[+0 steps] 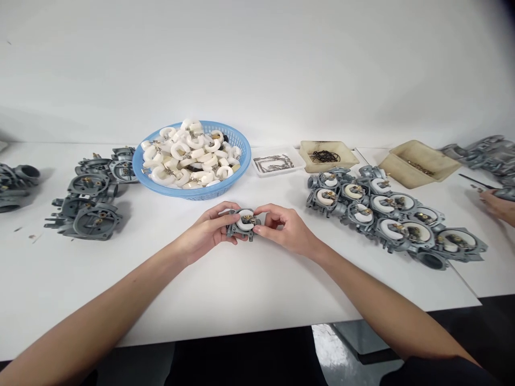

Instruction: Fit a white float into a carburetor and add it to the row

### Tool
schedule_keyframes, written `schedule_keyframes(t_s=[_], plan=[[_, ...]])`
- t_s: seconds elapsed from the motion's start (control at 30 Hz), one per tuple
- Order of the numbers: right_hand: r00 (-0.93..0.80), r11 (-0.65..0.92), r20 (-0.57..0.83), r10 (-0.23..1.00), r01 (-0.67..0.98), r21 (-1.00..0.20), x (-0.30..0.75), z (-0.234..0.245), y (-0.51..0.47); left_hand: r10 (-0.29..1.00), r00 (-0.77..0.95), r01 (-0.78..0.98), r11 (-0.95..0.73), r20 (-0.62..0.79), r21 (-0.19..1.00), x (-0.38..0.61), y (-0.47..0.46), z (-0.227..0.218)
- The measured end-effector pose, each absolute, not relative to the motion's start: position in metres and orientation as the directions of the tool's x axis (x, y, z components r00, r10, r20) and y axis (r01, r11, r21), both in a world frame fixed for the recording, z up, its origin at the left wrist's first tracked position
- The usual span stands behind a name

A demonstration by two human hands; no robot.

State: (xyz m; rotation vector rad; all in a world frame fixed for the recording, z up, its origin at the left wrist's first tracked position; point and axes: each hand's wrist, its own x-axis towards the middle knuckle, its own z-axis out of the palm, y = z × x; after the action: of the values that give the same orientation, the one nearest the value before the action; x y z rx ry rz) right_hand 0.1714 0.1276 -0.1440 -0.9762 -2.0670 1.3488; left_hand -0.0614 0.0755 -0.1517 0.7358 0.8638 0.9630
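Observation:
A small grey metal carburetor (252, 236) is held just above the white table, its open bowl side facing up. A white C-shaped float (246, 227) sits in it, with brass parts in the middle. My left hand (211, 228) is wrapped round the carburetor's left side, the thumb lying on the float's edge. At the right edge, the thumb and index finger of my right hand (281, 228) are closed on the carburetor beside the float. Any small part between those fingertips is too hidden to make out.
A blue basket (139, 179) heaped with white floats stands behind my hands. Carburetors with floats (388, 206) lie right, others (86, 187) left. Behind are a white tray (300, 165) of thin metal pins and two beige bins (346, 161). Another person's hand (494, 203) holds a tool far right.

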Motion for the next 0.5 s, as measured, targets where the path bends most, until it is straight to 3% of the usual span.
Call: schedule_keyframes(t_s=[0.5], plan=[[-0.621, 0.26, 0.018, 0.784, 0.301, -0.918, 0.1723, -0.1488, 0.129, 0.905, 0.317, -0.383, 0.396, -0.284, 0.834, -0.0615, 0.0744, -0.149]])
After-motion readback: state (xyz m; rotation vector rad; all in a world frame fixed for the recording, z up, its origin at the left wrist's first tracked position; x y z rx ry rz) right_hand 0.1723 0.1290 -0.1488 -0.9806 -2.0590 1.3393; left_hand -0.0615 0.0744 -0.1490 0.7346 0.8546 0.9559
